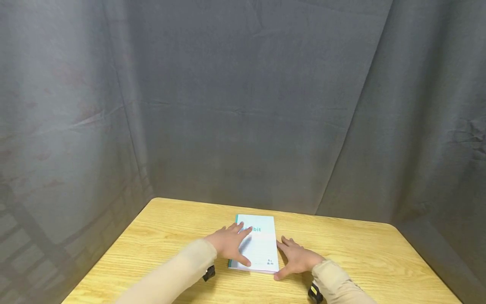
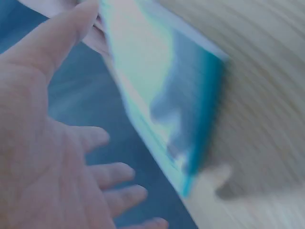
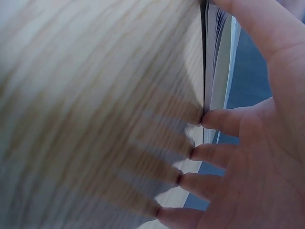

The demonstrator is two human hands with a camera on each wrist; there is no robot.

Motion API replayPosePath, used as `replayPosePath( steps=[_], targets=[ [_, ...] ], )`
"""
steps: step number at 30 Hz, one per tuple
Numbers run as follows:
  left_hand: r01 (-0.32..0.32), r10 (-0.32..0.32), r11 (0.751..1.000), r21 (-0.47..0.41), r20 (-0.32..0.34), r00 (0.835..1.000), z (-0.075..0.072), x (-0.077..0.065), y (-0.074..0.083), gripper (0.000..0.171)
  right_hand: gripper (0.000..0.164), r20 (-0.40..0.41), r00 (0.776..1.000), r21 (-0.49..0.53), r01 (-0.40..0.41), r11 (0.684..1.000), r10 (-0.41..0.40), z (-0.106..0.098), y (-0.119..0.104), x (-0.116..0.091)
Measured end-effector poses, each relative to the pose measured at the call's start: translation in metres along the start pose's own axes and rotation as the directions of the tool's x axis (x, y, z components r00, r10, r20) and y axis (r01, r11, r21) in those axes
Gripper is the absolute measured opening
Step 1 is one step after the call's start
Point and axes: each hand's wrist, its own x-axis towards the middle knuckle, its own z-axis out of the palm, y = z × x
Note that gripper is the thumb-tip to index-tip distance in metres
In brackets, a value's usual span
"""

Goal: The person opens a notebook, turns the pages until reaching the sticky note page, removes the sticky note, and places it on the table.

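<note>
A notebook [image 1: 263,249] with a white cover, a teal strip down its left side and teal lettering near the top lies closed on the table. Above its left half my left hand [image 1: 228,243] is spread, palm down. A gap and a shadow show between that hand [image 2: 52,162] and the notebook [image 2: 138,57] in the left wrist view. My right hand [image 1: 298,258] is at the notebook's right side, fingers apart and extended. In the right wrist view, the fingertips of this hand [image 3: 252,148] meet the tabletop, the index finger touching the notebook's page edges [image 3: 219,57].
The light wooden table [image 1: 171,226] has rounded far corners. Grey cloth [image 1: 243,105] hangs behind it and along both sides. Each wrist carries a small black device [image 1: 209,273] on a sleeved arm.
</note>
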Motion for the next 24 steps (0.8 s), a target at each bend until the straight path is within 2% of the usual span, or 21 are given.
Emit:
replayPosePath(
  steps=[3,7,10,14,24],
  targets=[
    [-0.109,0.11,0.994,0.027,-0.035,0.993,-0.001,0.008,0.018,0.097,0.111,-0.009,1.0,-0.021,0.0,1.0,-0.001,0.0,0.0,0.0],
    [-0.188,0.188,0.98,0.063,0.002,0.982,0.001,0.013,0.039,0.091,0.109,-0.007,1.0,-0.034,0.004,0.999,-0.004,0.001,0.0,0.0],
    [-0.204,0.2,0.974,0.096,0.051,0.978,0.005,0.015,0.048,0.087,0.109,0.002,1.0,-0.033,0.003,0.999,-0.003,0.001,0.0,0.0],
    [-0.212,0.202,0.967,0.141,0.084,0.976,0.011,0.02,0.053,0.083,0.11,0.004,1.0,-0.027,0.008,1.0,-0.008,0.001,0.0,0.001],
    [-0.221,0.209,0.944,0.243,0.076,0.975,0.02,0.03,0.057,0.064,0.111,0.004,1.0,-0.039,-0.004,0.999,0.004,0.001,0.0,0.002]
  ],
)
